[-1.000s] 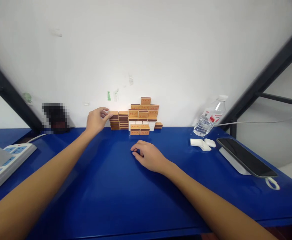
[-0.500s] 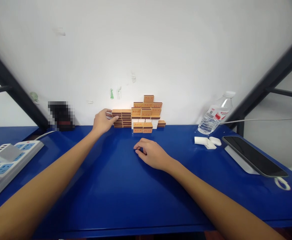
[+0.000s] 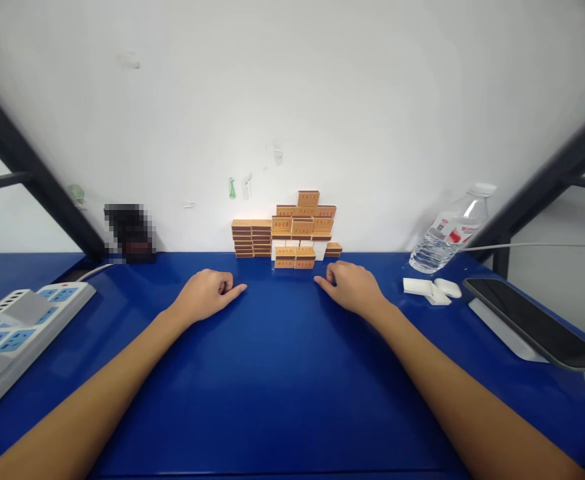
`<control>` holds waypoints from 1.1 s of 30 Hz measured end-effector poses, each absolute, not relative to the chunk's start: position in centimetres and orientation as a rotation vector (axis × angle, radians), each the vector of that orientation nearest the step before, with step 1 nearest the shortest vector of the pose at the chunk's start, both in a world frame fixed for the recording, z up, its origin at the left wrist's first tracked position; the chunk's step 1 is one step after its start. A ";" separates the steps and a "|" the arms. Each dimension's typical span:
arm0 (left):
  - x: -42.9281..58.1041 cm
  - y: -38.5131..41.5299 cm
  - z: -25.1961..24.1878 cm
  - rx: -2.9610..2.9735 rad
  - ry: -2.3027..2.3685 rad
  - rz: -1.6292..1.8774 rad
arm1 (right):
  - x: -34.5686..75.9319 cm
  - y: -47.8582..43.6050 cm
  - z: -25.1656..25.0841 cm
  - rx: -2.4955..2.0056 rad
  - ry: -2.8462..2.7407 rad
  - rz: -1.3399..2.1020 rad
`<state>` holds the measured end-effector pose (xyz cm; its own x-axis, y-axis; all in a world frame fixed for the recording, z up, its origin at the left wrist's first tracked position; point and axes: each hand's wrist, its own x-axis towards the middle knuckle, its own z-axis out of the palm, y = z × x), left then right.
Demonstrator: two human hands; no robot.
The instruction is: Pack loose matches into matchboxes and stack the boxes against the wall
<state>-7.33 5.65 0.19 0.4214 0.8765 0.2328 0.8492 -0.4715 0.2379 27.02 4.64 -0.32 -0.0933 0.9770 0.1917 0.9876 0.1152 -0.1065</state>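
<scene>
Matchboxes stand against the wall at the back of the blue table. On the left they form two flat stacks (image 3: pixel 251 238); beside these rises a stepped pile (image 3: pixel 304 223) with one upright matchbox (image 3: pixel 308 199) on top. Two matchboxes (image 3: pixel 295 257) stand in front, before some white pieces (image 3: pixel 320 250). My left hand (image 3: pixel 207 293) rests on the table in front of the stacks, fingers curled in and thumb stuck out, holding nothing. To the right of the front matchboxes lies my right hand (image 3: pixel 353 285), its fingers likewise curled and empty, thumb pointing left.
A power strip (image 3: pixel 37 327) lies at the left, with a blurred dark object (image 3: pixel 131 233) behind it. On the right are a tilted water bottle (image 3: pixel 449 230), a white earphone case (image 3: pixel 435 289) and a phone (image 3: pixel 537 323) on a white support. Dark metal posts flank the table (image 3: pixel 272 400).
My left hand has come off the left matchbox stacks and down toward me. My right hand has shifted right and slightly back toward the wall. The view has turned a little left.
</scene>
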 end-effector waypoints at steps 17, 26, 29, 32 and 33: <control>-7.7 5.5 -0.6 2.493 1.611 0.421 | 27.0 5.0 -1.6 -2.074 -2.282 -0.242; -7.5 5.2 -0.4 2.522 1.618 0.403 | 26.4 4.2 -1.2 -2.046 -2.335 -0.187; -7.5 5.2 -0.2 2.520 1.625 0.389 | 26.4 4.2 -1.1 -2.053 -2.336 -0.173; -7.5 5.1 -0.2 2.516 1.621 0.388 | 26.4 4.2 -1.0 -2.050 -2.344 -0.162; -7.5 5.2 -0.3 2.517 1.619 0.391 | 26.4 4.2 -1.0 -2.048 -2.344 -0.160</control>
